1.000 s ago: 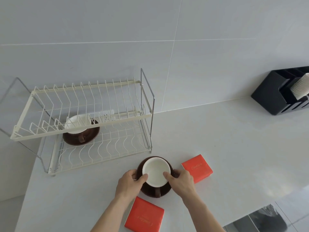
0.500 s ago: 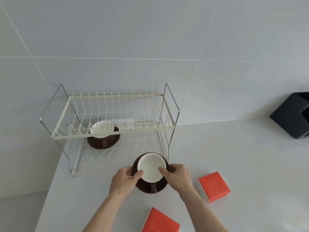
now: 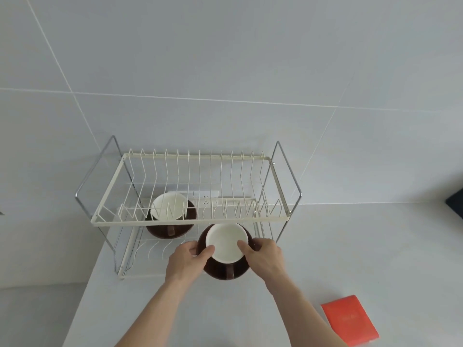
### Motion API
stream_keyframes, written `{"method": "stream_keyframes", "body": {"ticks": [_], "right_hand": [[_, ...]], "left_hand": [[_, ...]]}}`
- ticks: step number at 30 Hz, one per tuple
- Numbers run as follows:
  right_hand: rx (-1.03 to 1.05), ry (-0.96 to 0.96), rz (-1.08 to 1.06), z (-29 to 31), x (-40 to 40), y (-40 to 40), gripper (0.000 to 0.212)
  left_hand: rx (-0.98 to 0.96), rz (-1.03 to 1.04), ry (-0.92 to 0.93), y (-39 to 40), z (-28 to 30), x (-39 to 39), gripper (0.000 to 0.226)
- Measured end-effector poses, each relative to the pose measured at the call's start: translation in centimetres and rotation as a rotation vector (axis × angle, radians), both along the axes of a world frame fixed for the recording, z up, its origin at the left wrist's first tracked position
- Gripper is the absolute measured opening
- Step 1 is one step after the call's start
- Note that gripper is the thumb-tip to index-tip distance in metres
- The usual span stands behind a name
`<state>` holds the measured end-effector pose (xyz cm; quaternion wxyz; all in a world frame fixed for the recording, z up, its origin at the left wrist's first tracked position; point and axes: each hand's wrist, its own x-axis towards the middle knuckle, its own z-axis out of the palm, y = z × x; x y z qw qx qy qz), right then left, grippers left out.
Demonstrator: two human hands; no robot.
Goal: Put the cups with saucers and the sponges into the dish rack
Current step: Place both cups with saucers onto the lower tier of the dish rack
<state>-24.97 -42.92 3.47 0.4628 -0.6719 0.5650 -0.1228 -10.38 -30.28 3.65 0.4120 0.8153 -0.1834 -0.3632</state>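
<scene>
My left hand (image 3: 186, 260) and my right hand (image 3: 263, 256) grip a brown cup with a white inside (image 3: 226, 242) on its brown saucer (image 3: 225, 272) from both sides. I hold the pair at the front right opening of the lower tier of the two-tier white wire dish rack (image 3: 190, 219). A second brown cup (image 3: 169, 206) stands on its saucer (image 3: 160, 231) on the lower tier, to the left. One orange sponge (image 3: 349, 321) lies on the counter at the lower right.
The rack stands against a tiled wall near the left edge of the white counter (image 3: 350, 246). A dark object (image 3: 454, 205) shows at the right edge. A wall socket (image 3: 206, 196) is behind the rack.
Both hands carried the cup and saucer away from me to the rack's lower tier opening. The view shifted; the second orange sponge dropped out of frame.
</scene>
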Motion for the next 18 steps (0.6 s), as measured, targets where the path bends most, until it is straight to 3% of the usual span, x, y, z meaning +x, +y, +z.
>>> {"method": "stream_keyframes", "body": {"ticks": [7, 11, 18], "right_hand": [[0.001, -0.02, -0.029, -1.6, 2.9, -3.1, 0.023], [0.025, 0.003, -0.011, -2.7, 4.1, -4.8, 0.022], [-0.143, 0.087, 0.067, -4.3, 5.8, -7.0, 0.03]], "left_hand": [[-0.004, 0.017, 0.005, -3.6, -2.1, 2.6, 0.037], [0.013, 0.024, -0.029, -5.6, -3.1, 3.2, 0.023], [0.048, 0.064, -0.085, -8.0, -2.8, 3.5, 0.039]]}}
